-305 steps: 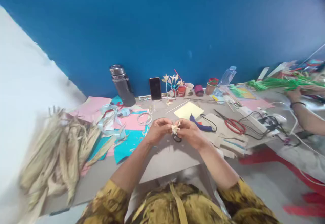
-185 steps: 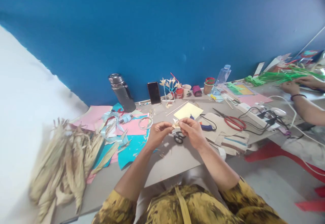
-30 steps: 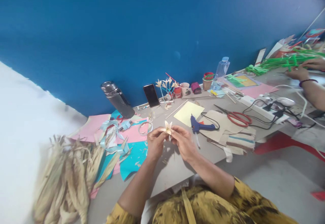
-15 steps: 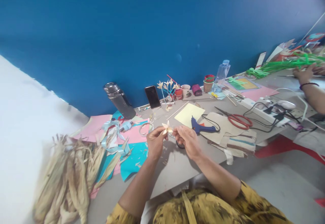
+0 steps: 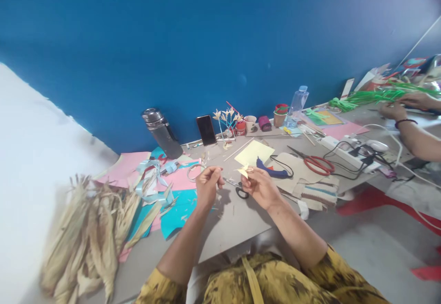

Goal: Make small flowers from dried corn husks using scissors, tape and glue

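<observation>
A small cream husk flower (image 5: 243, 171) is pinched in the fingertips of my right hand (image 5: 262, 189), its petals pointing left. My left hand (image 5: 207, 185) is apart from the flower, with thumb and fingers pressed together; I cannot make out anything between them. Between the hands, small scissors with black handles (image 5: 241, 193) lie on the grey table (image 5: 237, 230). Just left of my left hand is a roll of clear tape (image 5: 193, 172). A blue glue gun (image 5: 274, 170) lies beyond my right hand, beside a yellow sheet (image 5: 253, 152).
Dried corn husks (image 5: 82, 239) hang over the table's left edge. At the back stand a grey flask (image 5: 163, 134), a phone (image 5: 206, 130) and finished husk flowers (image 5: 227, 119). Red-handled scissors (image 5: 319, 164) and a power strip (image 5: 347, 152) lie right. A co-worker's hands (image 5: 396, 111) handle green strips.
My right hand has taken the flower from between both hands and turned it sideways. My left hand has come off the flower, moving slightly left. The co-worker's hands have moved left.
</observation>
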`<state>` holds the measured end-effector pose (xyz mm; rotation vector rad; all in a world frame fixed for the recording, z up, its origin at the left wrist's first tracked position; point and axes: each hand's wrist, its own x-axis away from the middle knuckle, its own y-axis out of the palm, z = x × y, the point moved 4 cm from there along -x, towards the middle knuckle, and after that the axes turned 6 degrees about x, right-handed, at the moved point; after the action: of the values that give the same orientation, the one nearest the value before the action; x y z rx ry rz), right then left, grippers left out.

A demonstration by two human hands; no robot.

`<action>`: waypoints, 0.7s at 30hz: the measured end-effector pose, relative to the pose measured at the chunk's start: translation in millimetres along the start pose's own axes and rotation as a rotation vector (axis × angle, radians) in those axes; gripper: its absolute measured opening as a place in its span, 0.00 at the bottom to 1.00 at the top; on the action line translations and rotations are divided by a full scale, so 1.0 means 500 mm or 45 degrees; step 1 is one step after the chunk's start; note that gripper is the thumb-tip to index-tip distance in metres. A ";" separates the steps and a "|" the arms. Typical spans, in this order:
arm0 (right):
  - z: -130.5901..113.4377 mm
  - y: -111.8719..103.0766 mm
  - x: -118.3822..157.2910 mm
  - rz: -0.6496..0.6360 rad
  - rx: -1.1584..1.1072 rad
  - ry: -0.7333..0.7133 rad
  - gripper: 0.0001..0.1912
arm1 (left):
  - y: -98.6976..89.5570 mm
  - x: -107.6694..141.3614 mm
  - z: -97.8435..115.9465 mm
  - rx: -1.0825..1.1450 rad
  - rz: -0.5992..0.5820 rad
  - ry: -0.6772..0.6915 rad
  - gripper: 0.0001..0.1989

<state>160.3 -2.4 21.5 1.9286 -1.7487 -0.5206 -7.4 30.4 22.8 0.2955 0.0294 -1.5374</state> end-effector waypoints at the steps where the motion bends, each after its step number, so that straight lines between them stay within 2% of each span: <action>1: -0.004 -0.001 0.003 -0.018 0.001 0.002 0.15 | -0.002 -0.001 0.007 -0.033 -0.021 0.007 0.13; 5: -0.021 0.002 0.020 -0.037 0.218 -0.067 0.14 | -0.002 0.005 0.060 -0.252 -0.143 0.176 0.07; 9: -0.036 0.022 0.036 -0.115 0.475 -0.194 0.14 | 0.007 0.035 0.128 -0.429 -0.318 0.449 0.03; 11: -0.039 0.034 0.041 -0.137 0.553 -0.216 0.15 | 0.005 0.053 0.153 -0.470 -0.379 0.520 0.03; 16: -0.038 0.071 0.054 -0.178 0.767 -0.246 0.16 | -0.026 0.094 0.180 -0.511 -0.376 0.563 0.05; 21: -0.035 0.119 0.073 -0.312 0.979 -0.254 0.16 | -0.063 0.134 0.194 -0.551 -0.274 0.645 0.04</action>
<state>126.3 -40.8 72.0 2.7150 -2.0392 -0.1105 -51.9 -55.6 97.2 0.3345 0.8034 -1.5870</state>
